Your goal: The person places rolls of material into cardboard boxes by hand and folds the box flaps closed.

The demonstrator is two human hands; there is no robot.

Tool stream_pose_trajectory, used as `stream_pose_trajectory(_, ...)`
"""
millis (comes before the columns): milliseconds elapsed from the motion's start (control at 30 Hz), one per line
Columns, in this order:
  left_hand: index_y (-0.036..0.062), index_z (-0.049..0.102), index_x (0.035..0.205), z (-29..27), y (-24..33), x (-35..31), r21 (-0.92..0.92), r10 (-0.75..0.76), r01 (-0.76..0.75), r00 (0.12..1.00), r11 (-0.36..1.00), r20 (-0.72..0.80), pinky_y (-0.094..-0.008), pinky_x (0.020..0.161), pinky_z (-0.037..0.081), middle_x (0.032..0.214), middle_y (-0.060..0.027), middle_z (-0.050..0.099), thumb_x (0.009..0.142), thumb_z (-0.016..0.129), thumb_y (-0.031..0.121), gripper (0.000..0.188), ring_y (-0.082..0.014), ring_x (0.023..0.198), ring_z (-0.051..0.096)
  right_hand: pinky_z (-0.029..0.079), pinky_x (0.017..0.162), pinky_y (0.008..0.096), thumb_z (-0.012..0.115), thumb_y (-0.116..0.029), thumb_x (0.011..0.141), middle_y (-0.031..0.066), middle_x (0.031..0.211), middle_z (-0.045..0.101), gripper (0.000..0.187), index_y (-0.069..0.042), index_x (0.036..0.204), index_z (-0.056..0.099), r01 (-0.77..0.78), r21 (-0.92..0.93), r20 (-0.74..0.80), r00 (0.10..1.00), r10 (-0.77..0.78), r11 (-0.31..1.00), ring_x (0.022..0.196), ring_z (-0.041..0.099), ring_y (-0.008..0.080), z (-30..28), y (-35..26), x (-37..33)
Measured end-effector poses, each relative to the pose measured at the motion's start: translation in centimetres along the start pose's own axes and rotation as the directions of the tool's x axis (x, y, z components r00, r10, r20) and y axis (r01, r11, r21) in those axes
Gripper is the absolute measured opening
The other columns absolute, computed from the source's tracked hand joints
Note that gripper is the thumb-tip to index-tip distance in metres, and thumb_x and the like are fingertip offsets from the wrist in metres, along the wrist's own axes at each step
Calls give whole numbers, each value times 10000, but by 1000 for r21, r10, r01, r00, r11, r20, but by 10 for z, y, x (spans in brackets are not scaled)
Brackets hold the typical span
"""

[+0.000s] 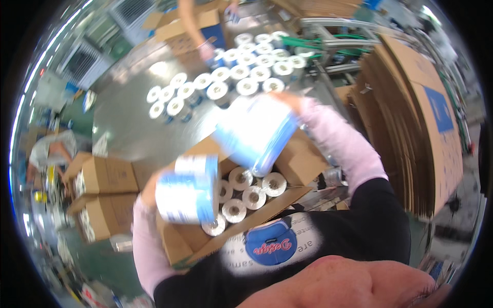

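Note:
My left hand point(149, 192), mostly hidden behind its load, grips blue-and-white wrapped paper rolls point(186, 197) over the left end of an open cardboard box point(177, 241). Another bundle of wrapped paper rolls point(257, 128), blurred by motion, is in my right hand point(288, 100) above the box's far side. My right fingers curl over the top of that bundle. Inside the box, several white paper rolls point(253, 197) stand on end with their cores facing up. The held bundles cover part of the box's inside.
Many upright rolls point(239, 72) stand on the metal table point(123, 108) beyond the box. Across it, a co-worker's hand point(206, 51) reaches among them beside an open carton point(190, 31). Flattened cardboard point(400, 128) stacks on the right. Two filled cartons point(110, 197) stand at left.

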State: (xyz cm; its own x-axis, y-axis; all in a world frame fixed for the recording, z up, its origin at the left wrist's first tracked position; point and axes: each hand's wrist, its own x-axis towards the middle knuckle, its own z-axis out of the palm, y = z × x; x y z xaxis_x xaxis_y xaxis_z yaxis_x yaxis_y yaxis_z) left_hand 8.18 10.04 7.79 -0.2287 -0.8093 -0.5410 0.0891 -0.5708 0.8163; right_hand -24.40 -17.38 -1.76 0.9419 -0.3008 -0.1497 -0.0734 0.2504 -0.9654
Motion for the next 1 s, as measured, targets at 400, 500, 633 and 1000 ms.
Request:
stream_pose_trajectory(400,174,658,1164,-3,-205,-44,994,-29,107,994,38,-106,-434,980,443,1156,-230,588,744,674,269,431,-397,1124,525,398,972,507,692,-361,723,261,1208,524,459,-63,1072,678,258,-901,292,955,48,349,1190,455,430,300,177,40)
stream_pose_trajectory(500,142,604,1254,-26,-162,-24,916,-238,252,954,313,-181,-383,960,474,1227,-176,609,812,641,356,493,-310,1101,602,423,976,472,688,-279,766,230,1282,502,468,-69,1179,622,438,-826,400,899,-179,355,1218,464,405,267,132,16)
stream_pose_trajectory(633,10,598,1205,-40,-83,29,415,93,-28,986,909,-135,-268,777,505,963,-38,658,899,607,94,318,-119,854,608,455,945,427,666,-159,784,160,1177,594,367,-68,1138,625,112,-872,-118,897,-427,476,1119,552,347,161,53,-25)
stream_pose_trajectory(1000,156,578,1259,-35,-75,382,868,485,75,804,491,-344,-423,1064,361,1353,-180,471,762,738,320,547,-367,1269,410,448,976,415,667,-184,754,205,1247,588,554,-38,1269,522,-791,-32,-975,160,156,611,1147,556,383,-174,255,-146)
